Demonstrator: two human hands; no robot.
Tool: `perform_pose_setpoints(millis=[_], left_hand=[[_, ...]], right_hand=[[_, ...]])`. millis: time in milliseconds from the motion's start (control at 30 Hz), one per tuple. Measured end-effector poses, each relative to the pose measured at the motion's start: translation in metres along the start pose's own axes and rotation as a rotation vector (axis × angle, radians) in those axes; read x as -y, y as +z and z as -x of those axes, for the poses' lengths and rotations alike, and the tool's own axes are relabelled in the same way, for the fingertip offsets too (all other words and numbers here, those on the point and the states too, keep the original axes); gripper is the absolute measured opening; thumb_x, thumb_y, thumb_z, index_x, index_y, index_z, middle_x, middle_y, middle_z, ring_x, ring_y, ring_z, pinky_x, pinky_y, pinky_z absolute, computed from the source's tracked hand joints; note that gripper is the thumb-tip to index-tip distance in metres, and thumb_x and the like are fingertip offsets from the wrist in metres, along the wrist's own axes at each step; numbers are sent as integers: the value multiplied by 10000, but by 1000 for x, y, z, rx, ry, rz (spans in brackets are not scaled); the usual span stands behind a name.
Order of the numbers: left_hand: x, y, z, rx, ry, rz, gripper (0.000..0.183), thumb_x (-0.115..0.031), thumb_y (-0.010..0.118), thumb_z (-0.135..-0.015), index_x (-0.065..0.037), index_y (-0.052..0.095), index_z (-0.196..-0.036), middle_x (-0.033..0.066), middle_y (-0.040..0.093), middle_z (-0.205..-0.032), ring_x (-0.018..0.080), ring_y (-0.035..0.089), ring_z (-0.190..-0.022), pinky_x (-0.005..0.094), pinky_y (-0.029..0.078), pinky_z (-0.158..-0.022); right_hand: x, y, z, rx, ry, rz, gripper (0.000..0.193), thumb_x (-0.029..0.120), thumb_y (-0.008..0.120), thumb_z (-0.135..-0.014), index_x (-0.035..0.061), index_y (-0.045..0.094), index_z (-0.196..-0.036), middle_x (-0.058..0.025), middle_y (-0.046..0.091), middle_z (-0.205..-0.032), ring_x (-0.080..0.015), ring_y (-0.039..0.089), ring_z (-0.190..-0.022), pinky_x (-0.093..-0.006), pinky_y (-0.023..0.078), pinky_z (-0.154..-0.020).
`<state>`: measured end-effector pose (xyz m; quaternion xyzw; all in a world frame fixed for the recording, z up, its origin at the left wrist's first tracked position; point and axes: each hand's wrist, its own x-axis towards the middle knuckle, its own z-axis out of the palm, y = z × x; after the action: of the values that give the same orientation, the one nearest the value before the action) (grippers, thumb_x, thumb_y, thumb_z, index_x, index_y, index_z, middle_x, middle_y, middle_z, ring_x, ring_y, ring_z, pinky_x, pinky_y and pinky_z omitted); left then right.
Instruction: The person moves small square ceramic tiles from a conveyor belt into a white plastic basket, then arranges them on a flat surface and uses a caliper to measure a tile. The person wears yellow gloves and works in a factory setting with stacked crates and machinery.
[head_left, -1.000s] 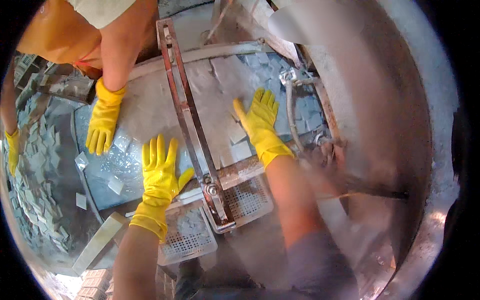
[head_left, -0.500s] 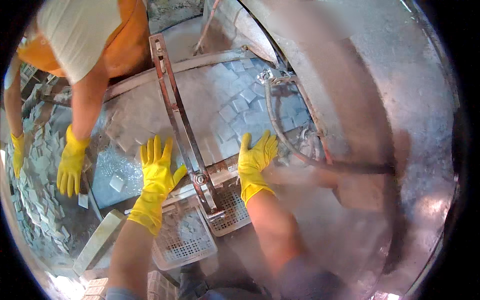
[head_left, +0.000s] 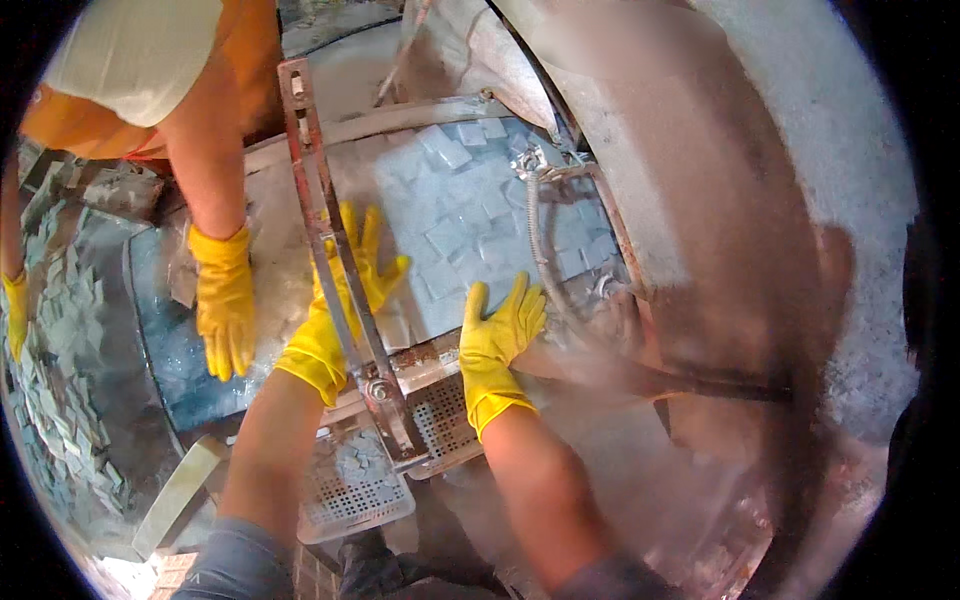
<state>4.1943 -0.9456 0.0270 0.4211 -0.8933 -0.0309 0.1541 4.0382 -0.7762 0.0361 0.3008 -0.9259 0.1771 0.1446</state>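
When reading from the body outward, note first two perforated pale baskets (head_left: 352, 500), set side by side below the near rim (head_left: 432, 368), probably so as to receive pieces; small fragments (head_left: 362, 452) in the left one. Next, right hand (head_left: 495, 335): lies low over the near right margin, thumb apart, fingers slightly parted, no object gripped; probably placed there to bound the loose layer. Left hand (head_left: 374, 282): reaches beneath the slotted metal bar (head_left: 378, 392), fingers fanned wide, nothing visibly grasped, palm turned down, probably for broad contact. Firm contact under either palm: not discernible. Yellow gloves (head_left: 485, 380) on both, presumably against water and grit.

Location of the square tiles (head_left: 450, 240): mainly in a pale blue layer to the right of the bar, beyond the right hand, some overlapping, others flat; one small tile (head_left: 398, 330) near the left thumb. Bar: spans the work surface (head_left: 190, 390) from near rim to far rim (head_left: 400, 120), bolted near the front, apparently as a fixed crosspiece. Surface: glossy blue at left, dusty brown midway, tile-covered at right.

Farther out: gloved hand of a co-worker (head_left: 225, 310) at left, fingers pointing down and close together, apparently empty; heaped tile pieces (head_left: 70, 370) alongside. At right, ribbed hose (head_left: 535, 225) beside a metal fitting (head_left: 530, 160), probably for water. Past these, broad grey curved wall (head_left: 810, 160), brown in its shaded part.
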Motion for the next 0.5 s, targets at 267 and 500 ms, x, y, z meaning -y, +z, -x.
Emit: perform_pose_setpoints(millis=[267, 500], left_hand=[[-27, -44, 2, 50, 191, 258, 903, -637, 717, -840, -84, 533, -1530, 315, 431, -1582, 510, 377, -1482, 619, 224, -1253], [7, -32, 57, 24, 362, 370, 733, -490, 709, -909, -87, 543, -1498, 239, 476, -1562, 440, 434, -1458, 585, 315, -1225]], right_hand=[[-2, -13, -2, -10, -17, 28, 781, 551, 628, -965, -3, 519, -1504, -307, 523, -1512, -502, 477, -1391, -627, 311, -1175], [13, -25, -2, 98, -28, -31, 769, 578, 565, -1008, -5, 518, -1507, -302, 502, -1540, -498, 466, -1413, -635, 313, -1176]])
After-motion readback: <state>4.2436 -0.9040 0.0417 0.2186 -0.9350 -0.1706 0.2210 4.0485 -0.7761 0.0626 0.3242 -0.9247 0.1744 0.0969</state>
